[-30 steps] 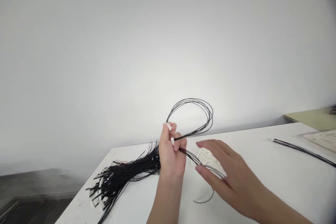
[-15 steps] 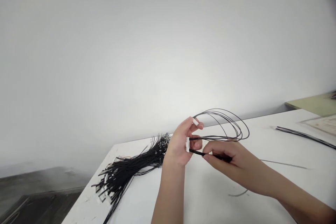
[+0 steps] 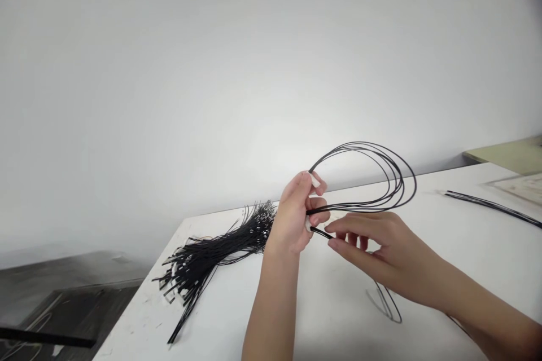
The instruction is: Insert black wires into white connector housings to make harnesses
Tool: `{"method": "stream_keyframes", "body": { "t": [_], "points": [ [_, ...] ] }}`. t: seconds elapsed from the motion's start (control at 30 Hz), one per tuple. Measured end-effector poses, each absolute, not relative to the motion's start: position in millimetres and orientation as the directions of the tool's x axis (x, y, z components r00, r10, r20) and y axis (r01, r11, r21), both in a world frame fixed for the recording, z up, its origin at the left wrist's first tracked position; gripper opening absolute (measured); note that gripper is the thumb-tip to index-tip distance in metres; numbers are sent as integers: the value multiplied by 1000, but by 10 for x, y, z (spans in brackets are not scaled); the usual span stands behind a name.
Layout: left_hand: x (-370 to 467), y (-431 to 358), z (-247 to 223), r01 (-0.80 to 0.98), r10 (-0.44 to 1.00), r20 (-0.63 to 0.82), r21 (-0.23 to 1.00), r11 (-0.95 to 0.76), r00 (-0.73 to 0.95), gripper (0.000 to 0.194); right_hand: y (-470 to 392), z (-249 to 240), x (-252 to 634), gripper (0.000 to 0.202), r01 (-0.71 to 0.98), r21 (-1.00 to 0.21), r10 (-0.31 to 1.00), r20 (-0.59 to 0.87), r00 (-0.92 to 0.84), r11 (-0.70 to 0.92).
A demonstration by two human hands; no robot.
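Two white connectors are in my left hand: the upper connector sits between thumb and fingers, the lower connector lies against the palm. Black wires loop out to the right from one connector and back to the other. More short black wires leave the lower connector toward my right hand, whose thumb and forefinger are closed around them. Below the right hand a thin wire loop hangs over the table.
A large bundle of black wires with white connectors lies on the white table at left. Another black wire bundle lies at right. Beyond the right corner is a greenish surface; a pale wall stands behind.
The wire loop stands higher and has swung outward. The lower connector has turned and is more hidden by my left hand. My right hand's fingers are less curled, and a thin wire loop now hangs below them.
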State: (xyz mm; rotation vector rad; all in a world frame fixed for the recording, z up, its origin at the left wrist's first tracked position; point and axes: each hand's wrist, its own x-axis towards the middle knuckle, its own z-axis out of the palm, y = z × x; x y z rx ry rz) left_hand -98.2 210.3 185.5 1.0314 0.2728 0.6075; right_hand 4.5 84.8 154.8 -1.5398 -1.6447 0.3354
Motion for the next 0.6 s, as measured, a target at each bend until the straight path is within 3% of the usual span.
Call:
{"method": "stream_keyframes", "body": {
  "t": [0.1,0.2,0.37,0.53,0.6],
  "points": [
    [-993,2070,1865,-356,583,104,872,336,806,27,857,1562,25,17,613,-742,891,434,129,273],
    [-999,2031,1885,-351,578,124,888,299,806,26,863,1542,17,17,659,-699,877,464,124,277],
    [-988,1986,1897,-359,601,152,902,241,785,26,886,1440,-12,14,857,-466,796,594,119,219],
    [-974,1958,1881,-382,637,154,894,236,755,26,954,1399,-72,13,984,-105,532,847,11,147],
    [-975,1957,1877,-393,652,155,889,236,742,25,959,1411,-79,12,983,-75,489,872,-17,166]
  ]
}}
